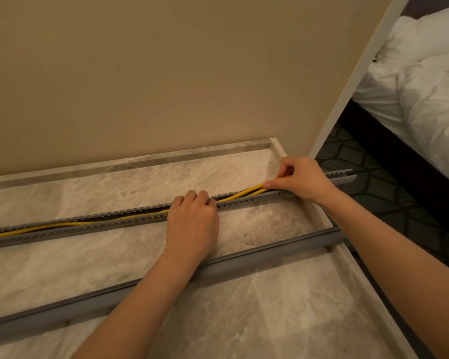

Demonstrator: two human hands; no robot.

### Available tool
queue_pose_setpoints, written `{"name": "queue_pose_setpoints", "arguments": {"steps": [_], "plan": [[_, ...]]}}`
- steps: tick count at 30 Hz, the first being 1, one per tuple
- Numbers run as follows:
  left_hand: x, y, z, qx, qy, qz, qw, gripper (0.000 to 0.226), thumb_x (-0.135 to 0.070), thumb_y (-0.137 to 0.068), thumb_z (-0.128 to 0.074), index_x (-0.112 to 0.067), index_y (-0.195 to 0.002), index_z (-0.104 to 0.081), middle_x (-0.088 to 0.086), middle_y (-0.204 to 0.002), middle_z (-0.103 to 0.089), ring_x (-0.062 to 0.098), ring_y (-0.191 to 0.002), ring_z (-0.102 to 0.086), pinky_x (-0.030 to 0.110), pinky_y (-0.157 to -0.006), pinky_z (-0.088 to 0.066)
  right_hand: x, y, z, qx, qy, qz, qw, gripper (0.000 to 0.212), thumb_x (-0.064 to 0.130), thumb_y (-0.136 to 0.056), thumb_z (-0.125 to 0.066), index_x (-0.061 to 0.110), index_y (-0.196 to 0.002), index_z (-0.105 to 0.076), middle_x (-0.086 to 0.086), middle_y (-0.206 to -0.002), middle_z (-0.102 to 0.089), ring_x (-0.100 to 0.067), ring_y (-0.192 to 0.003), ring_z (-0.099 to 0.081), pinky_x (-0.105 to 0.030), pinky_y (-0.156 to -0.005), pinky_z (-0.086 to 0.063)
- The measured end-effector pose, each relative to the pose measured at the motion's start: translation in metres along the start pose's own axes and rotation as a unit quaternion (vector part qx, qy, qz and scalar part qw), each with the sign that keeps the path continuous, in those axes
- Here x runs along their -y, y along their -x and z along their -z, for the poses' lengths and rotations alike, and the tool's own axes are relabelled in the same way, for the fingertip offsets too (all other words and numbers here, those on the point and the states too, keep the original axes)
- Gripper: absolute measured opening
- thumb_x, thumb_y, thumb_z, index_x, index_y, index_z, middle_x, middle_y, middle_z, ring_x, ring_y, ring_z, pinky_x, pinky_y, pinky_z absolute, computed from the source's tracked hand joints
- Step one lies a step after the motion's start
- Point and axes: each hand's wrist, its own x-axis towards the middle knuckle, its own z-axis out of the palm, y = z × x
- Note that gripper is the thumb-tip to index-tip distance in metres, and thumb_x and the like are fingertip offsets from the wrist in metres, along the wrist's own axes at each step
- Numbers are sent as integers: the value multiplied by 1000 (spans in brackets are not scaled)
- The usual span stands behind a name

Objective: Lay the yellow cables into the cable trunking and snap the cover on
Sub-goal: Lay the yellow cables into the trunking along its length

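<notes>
- The yellow cables (240, 194) are partly laid. Out beyond the left hand (192, 221), on its outer side, they lie down inside the slotted grey cable trunking (88, 226) and run along the channel to the edge of view.
- Between the two hands the cables rise out of the channel, sloping up from the left hand to the right hand (302, 177). This stretch is not seated yet.
- The left hand rests knuckles-up on the trunking with its fingers curled down over the cables where they leave the channel. The fingertips are hidden, so I cannot tell whether it pinches the cables or only presses them down.
- The right hand pinches the cables between thumb and fingers, just above the trunking and close to its far end, which runs on past the hand and over the edge of the desk (114, 182).
- The cover (244, 260), a long grey strip, lies loose on the desk on the near side of both hands, under the forearms. It is roughly parallel to the trunking, well apart from it, and not fitted anywhere.
- Judged from this, the laying is somewhat past halfway. What is left is to press down the raised stretch between the hands, tuck in whatever cable lies beyond the right hand, then lift the cover over the channel and snap it on along the whole length.
- A bed (425, 86) with white bedding stands off beyond the right hand and plays no part.
</notes>
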Motion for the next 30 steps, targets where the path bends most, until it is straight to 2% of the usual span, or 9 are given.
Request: {"name": "queue_pose_setpoints", "arguments": {"steps": [5,8,15,18,20,21,23,26,30], "plan": [[-5,-11,8,19,-4,28,999,16,-21,-71,-74,-11,-59,-72,5,-59,-65,27,-64,-58,35,-61,-45,-8,11,-8,-64,-32,75,995,40,42,-63,-80,9,-65,-58,-4,-64,-58,-20,-60,-52,-37,-54,-43],[-17,-21,13,12,12,24,1000,16,-24,-69,-75,-11,-63,-72,5,-62,-66,28,-66,-59,35,-62,-46,-12,13,-12,-93,-31,95,991,37,43,-65,-78,11,-65,-59,-1,-65,-59,-17,-61,-52,-33,-54,-41],[-63,-42,0,18,97,-11,995,27,-24,-77,-67,-12,-101,-68,5,-95,-69,28,-91,-60,39,-76,-45,-16,18,-14,-123,-22,100,987,28,42,-78,-68,16,-67,-64,7,-57,-57,-7,-54,-51,-20,-49,-35],[-68,-45,0,21,101,-16,995,16,-16,-73,-72,-12,-88,-72,5,-78,-69,28,-77,-61,36,-64,-47,-17,24,-9,-107,-3,111,988,38,43,-89,-52,19,-62,-61,6,-50,-53,-8,-49,-49,-19,-48,-31],[-66,-45,-1,9,90,-29,995,11,-14,-66,-78,-13,-76,-73,3,-65,-66,26,-66,-60,33,-56,-46,-20,28,-3,-77,15,110,991,42,43,-93,-42,17,-73,-68,-3,-67,-67,-9,-66,-59,-27,-59,-38],[-64,-45,-2,3,88,-36,995,10,-13,-64,-80,-13,-72,-73,2,-63,-65,26,-65,-59,32,-54,-45,-21,31,0,-61,15,107,992,41,40,-95,-39,18,-86,-72,-6,-85,-73,-12,-86,-62,-29,-72,-43],[-63,-47,-2,-5,81,-48,996,12,-12,-61,-82,-13,-67,-72,1,-65,-66,25,-67,-59,31,-54,-44,-23,39,6,-34,-6,93,995,44,42,-96,-32,20,-106,-69,-5,-114,-68,-13,-117,-52,-28,-95,-37],[-64,-49,-1,7,72,-80,994,13,-10,-57,-81,-12,-66,-72,1,-76,-69,26,-77,-62,29,-58,-45,-24,53,13,-49,-35,57,997,54,48,-93,-24,20,-114,-65,-4,-125,-62,-11,-126,-43,-21,-103,-26],[-61,-50,-3,19,72,-107,991,12,-7,-63,-78,-9,-73,-73,3,-85,-70,27,-88,-63,32,-65,-49,-24,71,26,-89,-49,0,995,41,38,-97,-29,25,-113,-65,0,-127,-59,-7,-128,-38,-22,-104,-25]]}}
